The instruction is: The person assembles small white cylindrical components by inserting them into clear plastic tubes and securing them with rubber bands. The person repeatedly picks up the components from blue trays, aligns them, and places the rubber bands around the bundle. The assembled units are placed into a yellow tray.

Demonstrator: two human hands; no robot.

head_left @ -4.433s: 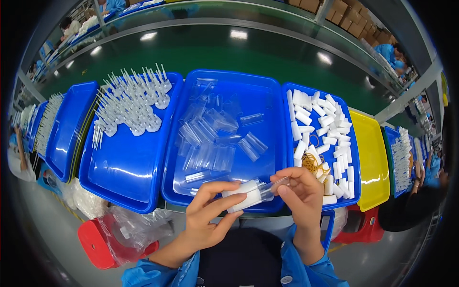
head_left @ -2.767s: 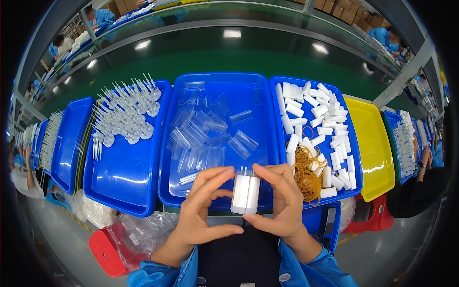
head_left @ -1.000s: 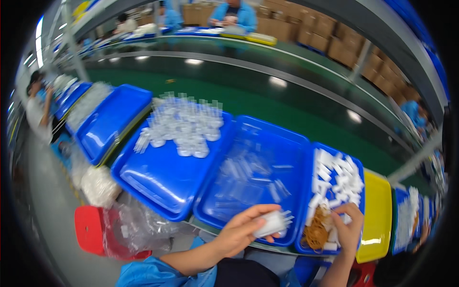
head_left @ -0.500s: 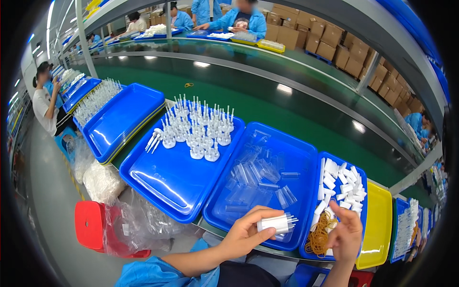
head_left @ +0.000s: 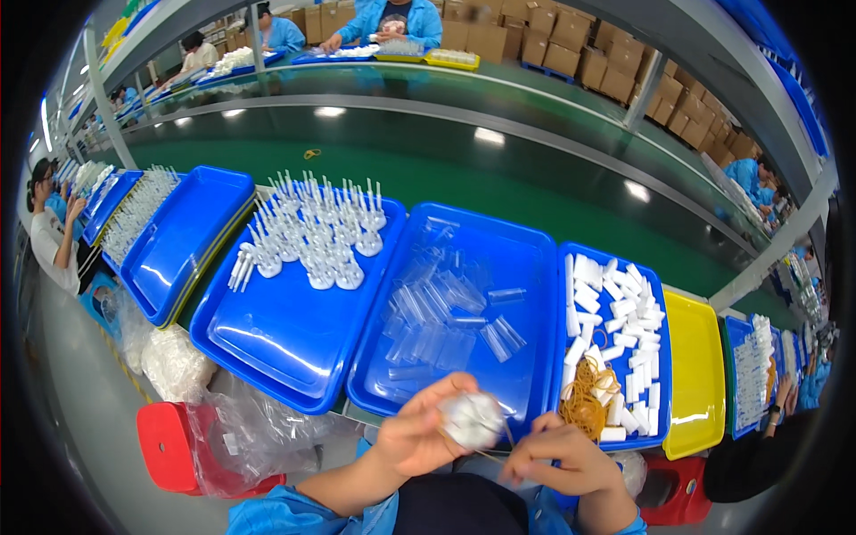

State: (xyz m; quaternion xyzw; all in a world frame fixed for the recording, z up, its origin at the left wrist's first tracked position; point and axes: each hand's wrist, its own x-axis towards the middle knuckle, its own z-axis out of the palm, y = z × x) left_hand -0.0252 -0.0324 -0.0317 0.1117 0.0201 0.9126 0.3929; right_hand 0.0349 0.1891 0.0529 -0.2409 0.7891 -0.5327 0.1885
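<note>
My left hand (head_left: pixel 412 437) is closed around a bundle of white tubes (head_left: pixel 471 421), turned so that one end faces up; motion blurs its details. Close by on the right, my right hand (head_left: pixel 566 459) pinches a rubber band (head_left: pixel 489 456), which stretches as a thin line toward the bundle. Both hands are above the near edge of a blue tray (head_left: pixel 535 383) with loose clear plastic sleeves (head_left: pixel 437 303) lying in it. To the right, a second blue tray holds short white tubes (head_left: pixel 633 339) and a pile of tan rubber bands (head_left: pixel 584 401).
On the left, another blue tray (head_left: pixel 259 348) carries several standing white bundles (head_left: pixel 330 236) with thin rods. A yellow tray (head_left: pixel 695 374) lies at the far right. Behind runs a green conveyor belt (head_left: pixel 374 178). Below left is a red stool (head_left: pixel 169 446) with plastic bags. Co-workers sit across the line.
My right hand has come from above the rubber bands to beside the bundle, with a rubber band now stretched from it. My left hand has tilted the bundle end-up. The view has shifted.
</note>
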